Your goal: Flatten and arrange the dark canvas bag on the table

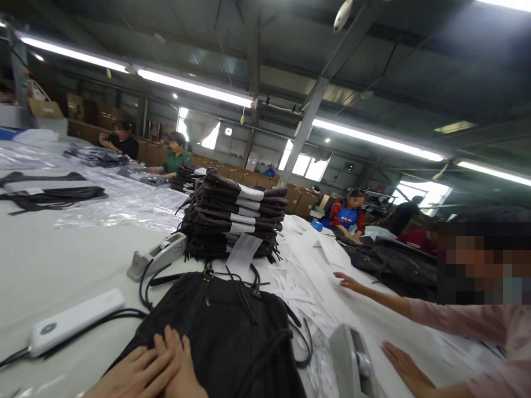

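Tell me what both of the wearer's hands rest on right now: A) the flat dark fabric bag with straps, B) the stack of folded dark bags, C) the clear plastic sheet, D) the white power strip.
A: the left hand and right hand lie side by side on the flat dark fabric bag with straps, palms down.

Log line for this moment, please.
left hand: flat on bag | right hand: flat on bag, beside left | stack: behind bag | co-worker's hands: on table
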